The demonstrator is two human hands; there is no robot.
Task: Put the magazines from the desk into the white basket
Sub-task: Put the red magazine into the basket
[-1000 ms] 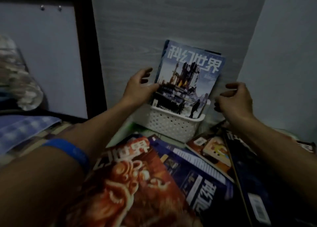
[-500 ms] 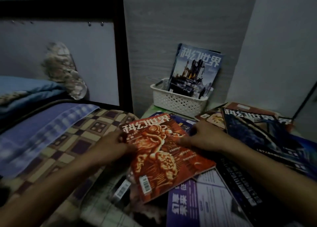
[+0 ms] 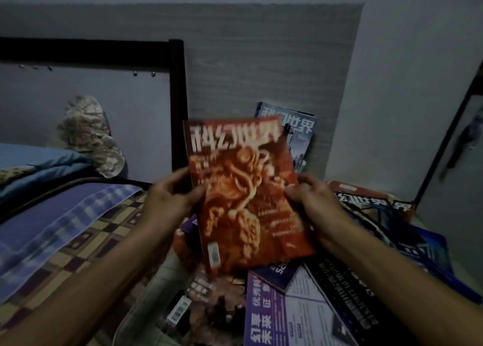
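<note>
L hand point(image 3: 170, 199) + R hand point(image 3: 311, 202) pinch red mag point(image 3: 245, 196) by side edges, frame centre. Blue mag point(image 3: 300, 131) upright behind it, probably binned; basket hidden. Many mags point(image 3: 339, 306) left, lower right.

An orange-red magazine point(image 3: 243, 196) with white title characters fronts a blue-covered magazine point(image 3: 300, 134) (white lettering too), beside a brown-and-yellow checked bedspread point(image 3: 78, 243) and camouflage cloth point(image 3: 88, 134).

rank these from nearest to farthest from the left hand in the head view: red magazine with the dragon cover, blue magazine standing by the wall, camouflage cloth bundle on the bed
1. Red magazine with the dragon cover: gripped at its left edge by the left hand.
2. Blue magazine standing by the wall: behind the red one, up and right.
3. Camouflage cloth bundle on the bed: far left, against the headboard. Close to the blue magazine's distance; that order is uncertain.
</note>
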